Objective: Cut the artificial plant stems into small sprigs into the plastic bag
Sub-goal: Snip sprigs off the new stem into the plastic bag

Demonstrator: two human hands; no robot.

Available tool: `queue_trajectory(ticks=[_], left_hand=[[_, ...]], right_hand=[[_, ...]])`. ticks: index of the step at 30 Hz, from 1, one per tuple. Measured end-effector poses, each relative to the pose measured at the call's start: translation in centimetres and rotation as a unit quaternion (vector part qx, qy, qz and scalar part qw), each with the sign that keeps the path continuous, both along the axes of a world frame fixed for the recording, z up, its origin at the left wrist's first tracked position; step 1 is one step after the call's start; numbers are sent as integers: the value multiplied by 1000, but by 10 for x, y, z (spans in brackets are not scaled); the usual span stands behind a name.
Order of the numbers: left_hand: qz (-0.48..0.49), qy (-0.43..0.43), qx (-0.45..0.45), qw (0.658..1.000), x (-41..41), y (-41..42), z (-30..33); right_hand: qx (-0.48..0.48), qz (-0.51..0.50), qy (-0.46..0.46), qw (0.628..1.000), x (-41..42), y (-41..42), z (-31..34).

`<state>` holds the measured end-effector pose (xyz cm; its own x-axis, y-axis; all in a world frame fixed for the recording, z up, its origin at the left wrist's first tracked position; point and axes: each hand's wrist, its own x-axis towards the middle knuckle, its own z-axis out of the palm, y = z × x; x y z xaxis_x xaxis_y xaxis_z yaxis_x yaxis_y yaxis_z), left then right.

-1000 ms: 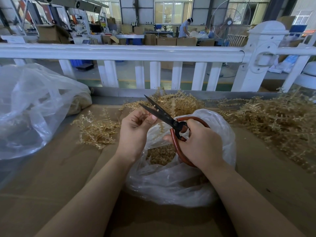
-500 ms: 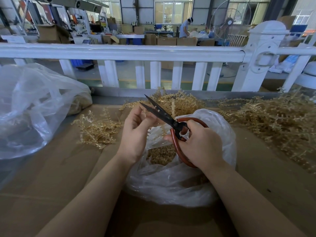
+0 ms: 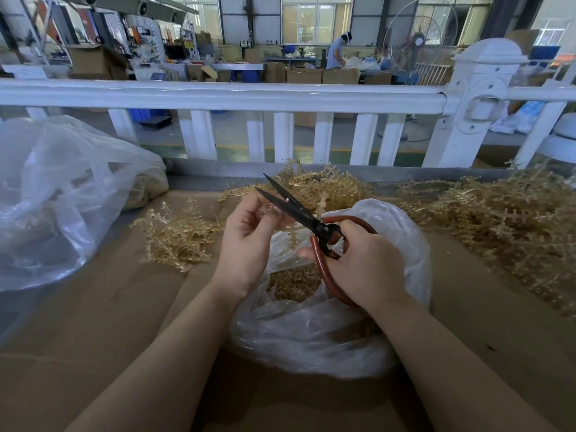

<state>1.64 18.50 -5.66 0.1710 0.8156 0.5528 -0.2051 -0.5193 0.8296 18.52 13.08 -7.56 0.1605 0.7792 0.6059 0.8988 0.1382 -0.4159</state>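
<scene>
Centre of frame: the scissors [image 3: 299, 213] are gripped by the right hand [image 3: 361, 263], fingers curled through the red loop handles; blades parted a little, tips pointing to the upper left of the frame.

The left hand [image 3: 249, 235] is held just left of the blades, fingers curled with thumb and fingertips drawn together near the lower blade. A pale stem piece appears to be pinched there, but it is too small and blurred for this to be told for certain. A sprig [image 3: 293, 236] is seen hanging below the blades, over the mouth of the plastic bag [image 3: 399, 244].

The bag sits at centre, directly beneath both hands, its opening facing up; cut sprigs [image 3: 296, 282] are heaped inside.

Uncut stems are piled at the right edge of the frame [image 3: 498, 226], at upper centre behind the scissors [image 3: 324, 185], and in a smaller heap left of centre [image 3: 177, 235].

Judgement: the coming cut turns on the piece being set crosswise between the blades, which run lower right to upper left. The left hand is the nearer to the small left heap; the large right pile lies beyond the scissors hand.
</scene>
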Motion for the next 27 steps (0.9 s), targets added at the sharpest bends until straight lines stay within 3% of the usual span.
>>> queue_trajectory(ticks=[23, 27], left_hand=[[-6, 1, -14, 1000, 2, -1, 1], [-30, -35, -42, 998, 3, -1, 3]], right_hand=[[23, 7, 19, 1000, 1, 2, -1], [23, 40, 87, 995, -2, 2, -2]])
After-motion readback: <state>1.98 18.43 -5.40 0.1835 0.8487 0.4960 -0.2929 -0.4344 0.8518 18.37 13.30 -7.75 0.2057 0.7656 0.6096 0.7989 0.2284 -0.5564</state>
